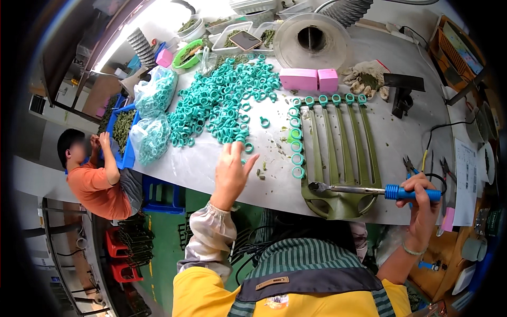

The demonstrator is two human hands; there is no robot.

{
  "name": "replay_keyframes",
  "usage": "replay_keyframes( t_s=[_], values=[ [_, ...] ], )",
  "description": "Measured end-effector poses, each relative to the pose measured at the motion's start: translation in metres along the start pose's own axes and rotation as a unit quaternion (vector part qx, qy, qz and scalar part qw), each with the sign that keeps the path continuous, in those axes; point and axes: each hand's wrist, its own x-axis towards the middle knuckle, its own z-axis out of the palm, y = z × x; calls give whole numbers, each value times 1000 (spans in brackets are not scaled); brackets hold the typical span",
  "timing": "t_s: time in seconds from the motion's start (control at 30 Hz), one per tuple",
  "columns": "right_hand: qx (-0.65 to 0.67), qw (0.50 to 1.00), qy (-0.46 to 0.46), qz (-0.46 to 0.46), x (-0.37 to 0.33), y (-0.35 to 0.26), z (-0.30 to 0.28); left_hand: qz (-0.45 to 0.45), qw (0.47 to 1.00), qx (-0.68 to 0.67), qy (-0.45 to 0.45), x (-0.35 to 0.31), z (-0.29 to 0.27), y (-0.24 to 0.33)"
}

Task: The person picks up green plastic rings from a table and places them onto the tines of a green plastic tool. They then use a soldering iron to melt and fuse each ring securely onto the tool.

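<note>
My right hand (pixel 422 203) is closed around the blue handle of a soldering iron (pixel 392 192). Its metal shaft points left, over the lower end of a slatted olive-green plastic panel (pixel 346 153), which looks like a chair back. Several teal plastic rings (pixel 297 158) line the panel's left side and top. My left hand (pixel 231 171) is at the near edge of a big heap of teal rings (pixel 222 95). Its thumb stands away from the outstretched fingers, and a loose ring (pixel 249 148) lies beside the fingertips. Whether the fingertips touch a ring cannot be made out.
Pink blocks (pixel 299 79), a stained glove (pixel 365 77) and a black stand (pixel 402 95) sit beyond the panel. Pliers (pixel 410 165) and a cable lie at right. Bagged rings (pixel 150 140) are at left, near a seated person in orange (pixel 100 185). A funnel hood (pixel 311 42) stands at the back.
</note>
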Motion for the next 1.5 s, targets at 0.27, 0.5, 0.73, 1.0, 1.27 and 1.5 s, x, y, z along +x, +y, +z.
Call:
replay_keyframes(
  t_s=[0.27, 0.5, 0.73, 1.0, 1.27, 1.5],
  values=[
    [-20, 999, 16, -21, 6, -4, 0, -107, 981, -144, -79, -18, 10, -58],
    [7, 999, 46, -29, 17, 3, 3, -198, 840, -474, -177, 13, -14, -32],
    [20, 997, 63, -47, 37, 19, 15, -57, 903, -378, -197, 62, 8, 14],
    [10, 997, 36, -70, 73, 55, 36, 170, 952, -241, -84, 120, 71, 53],
    [37, 997, 36, -51, 88, 77, 54, 228, 955, -168, -87, 138, 101, 52],
    [-16, 994, 61, -92, 77, 47, 32, 224, 944, -226, -89, 144, 91, 52]
  ],
)
